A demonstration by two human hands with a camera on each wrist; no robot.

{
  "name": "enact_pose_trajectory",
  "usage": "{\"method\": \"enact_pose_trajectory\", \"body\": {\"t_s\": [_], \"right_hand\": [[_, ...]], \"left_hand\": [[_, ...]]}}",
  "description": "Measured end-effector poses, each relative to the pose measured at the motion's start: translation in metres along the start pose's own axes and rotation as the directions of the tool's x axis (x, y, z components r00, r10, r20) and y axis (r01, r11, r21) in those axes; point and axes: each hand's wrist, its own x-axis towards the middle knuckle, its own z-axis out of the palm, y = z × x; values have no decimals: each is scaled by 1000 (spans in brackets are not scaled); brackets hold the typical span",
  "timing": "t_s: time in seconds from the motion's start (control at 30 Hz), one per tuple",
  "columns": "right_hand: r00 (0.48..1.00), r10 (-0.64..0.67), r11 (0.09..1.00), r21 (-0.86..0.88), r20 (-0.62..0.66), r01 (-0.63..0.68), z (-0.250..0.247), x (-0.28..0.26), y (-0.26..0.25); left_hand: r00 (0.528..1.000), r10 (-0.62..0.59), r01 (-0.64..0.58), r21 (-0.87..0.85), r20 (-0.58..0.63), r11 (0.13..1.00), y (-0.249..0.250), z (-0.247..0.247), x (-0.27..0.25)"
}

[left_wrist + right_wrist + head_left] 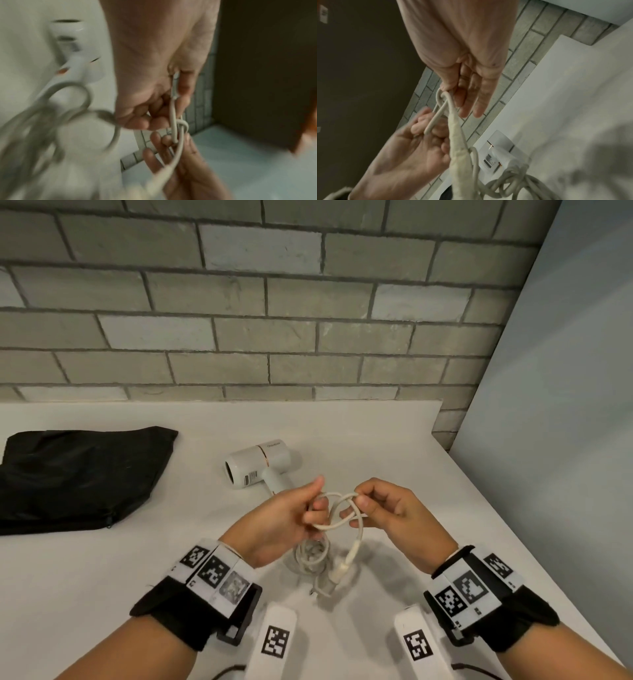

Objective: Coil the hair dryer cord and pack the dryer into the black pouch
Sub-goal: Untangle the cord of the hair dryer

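Tying off the coiled cord above the table, dryer and pouch waiting

We hold the cream power cord (337, 510) up between both hands so its loops cross in free air, where we can work the end through: our left hand (284, 522) has thumb and curled fingers pinched on one loop, and our right hand (387, 508) pinches the neighbouring loop between thumb and forefinger, its other fingers loosely extended. The rest of the coil and the plug (337, 575) hang just below our hands onto the white table (445, 508), probably so their weight keeps the loops taut. The white hair dryer (260, 462) lies just beyond our left fingertips, tethered by the cord. The black pouch (78, 477) lies flat well out to the left of our left hand, not yet used.
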Motion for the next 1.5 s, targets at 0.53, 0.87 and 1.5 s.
{"method": "enact_pose_trajectory", "body": {"t_s": [0.53,0.87,1.5], "right_hand": [[997,-39,973,223,-62,52,5,3,0],[986,-114,990,-97,-125,102,14,5,-7],[1000,-25,997,79,-18,26,19,17,-34]], "left_hand": [[952,258,-304,-610,-165,732,11,9,8],[852,384,-488,-274,-356,829,10,20,11],[878,323,-161,416,-353,895,2,-13,-1]]}}
